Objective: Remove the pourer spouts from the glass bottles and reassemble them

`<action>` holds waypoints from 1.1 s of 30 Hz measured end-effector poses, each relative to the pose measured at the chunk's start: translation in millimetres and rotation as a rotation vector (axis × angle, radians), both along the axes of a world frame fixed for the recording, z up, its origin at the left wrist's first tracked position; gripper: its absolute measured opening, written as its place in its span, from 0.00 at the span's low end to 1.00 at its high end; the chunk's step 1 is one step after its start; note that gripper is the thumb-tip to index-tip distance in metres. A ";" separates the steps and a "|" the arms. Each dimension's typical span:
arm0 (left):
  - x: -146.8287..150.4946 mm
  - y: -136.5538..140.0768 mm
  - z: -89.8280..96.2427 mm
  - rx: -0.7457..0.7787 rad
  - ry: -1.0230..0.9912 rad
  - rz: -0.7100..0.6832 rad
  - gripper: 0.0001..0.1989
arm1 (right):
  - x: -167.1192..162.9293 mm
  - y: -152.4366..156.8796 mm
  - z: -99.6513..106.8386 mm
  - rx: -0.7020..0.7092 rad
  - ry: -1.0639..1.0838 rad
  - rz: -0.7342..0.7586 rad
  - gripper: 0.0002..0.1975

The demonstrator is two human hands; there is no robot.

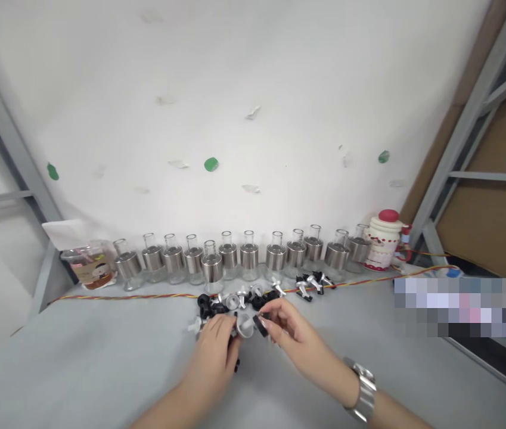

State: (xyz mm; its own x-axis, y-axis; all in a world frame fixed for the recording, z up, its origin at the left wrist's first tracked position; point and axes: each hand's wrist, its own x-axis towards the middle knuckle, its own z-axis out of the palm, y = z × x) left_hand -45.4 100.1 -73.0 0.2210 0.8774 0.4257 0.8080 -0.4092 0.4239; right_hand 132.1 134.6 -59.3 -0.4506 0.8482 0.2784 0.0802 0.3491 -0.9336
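Observation:
My left hand is closed around a silver pourer spout, its round, pale underside facing to the right. Between the thumb and fingers of my right hand is a black ring-shaped stopper, held just right of the spout. Whether the two parts touch I cannot tell. Just beyond my hands lies a pile of black stoppers and silver spouts. More pourer parts lie farther right. My left palm hides some of what is beneath it.
Several glass bottles with metal bands stand in a row along the wall. A twisted red-yellow wire runs in front of them. At the left is a plastic container; at the right, a white jar with a red lid.

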 end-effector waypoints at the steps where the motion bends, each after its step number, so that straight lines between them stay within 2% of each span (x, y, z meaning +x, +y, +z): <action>1: 0.7 -2.0 0.6 -0.015 -0.014 -0.012 0.07 | -0.3 -1.3 0.0 0.010 -0.005 -0.002 0.06; 8: 1.8 -6.9 -0.4 0.008 0.050 -0.084 0.07 | 0.1 -8.0 2.9 0.070 -0.068 -0.032 0.06; 14: 4.4 -19.6 18.7 -0.169 -0.044 -0.153 0.05 | 2.1 -11.2 4.7 0.144 -0.138 -0.012 0.07; 17: 6.0 -23.9 25.4 -0.248 -0.091 -0.211 0.08 | 3.7 -7.8 5.5 0.157 -0.120 -0.032 0.07; 23: 3.0 -14.7 11.7 -0.202 -0.182 -0.253 0.08 | 6.8 -6.8 10.3 0.158 -0.116 0.030 0.05; 29: -3.7 -7.0 1.5 -0.157 -0.074 -0.220 0.11 | 6.2 -5.2 10.3 0.027 -0.165 0.135 0.08; 33: -3.5 -10.5 5.2 -0.157 0.043 -0.208 0.08 | 8.1 -7.6 14.3 0.130 -0.291 0.212 0.07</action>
